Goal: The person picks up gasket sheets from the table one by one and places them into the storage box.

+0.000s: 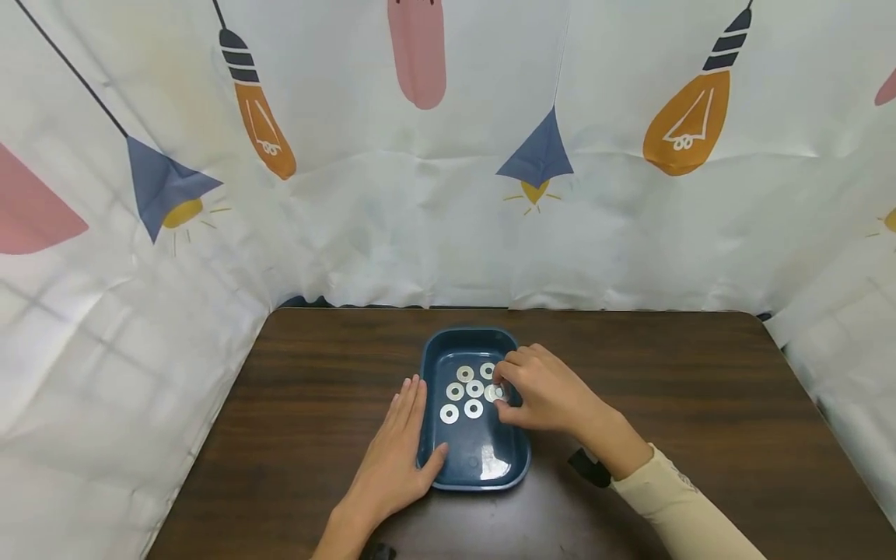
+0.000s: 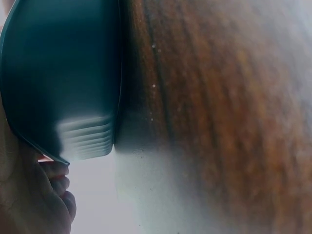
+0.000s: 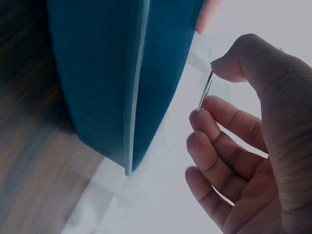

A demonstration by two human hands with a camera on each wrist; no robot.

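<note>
A dark blue tray (image 1: 465, 459) with rounded corners lies on the brown table, and several flat silver washers (image 1: 449, 414) are spread in its far and middle part. My left hand (image 1: 395, 459) rests along the tray's left side, fingers straight, thumb over the rim. Over the tray's right side, my right hand (image 1: 549, 389) pinches one washer (image 3: 206, 90) between thumb and fingertips; the right wrist view shows it edge-on. In the left wrist view, the tray's outer wall (image 2: 58, 58) stands beside the left fingers (image 2: 61, 183).
The wood-grain table (image 1: 336, 365) stretches to both sides of the tray. A white curtain (image 1: 434, 210) printed with lamps and bulbs hangs behind the table and along its sides. A black wrist strap piece (image 1: 589, 468) shows by the right wrist.
</note>
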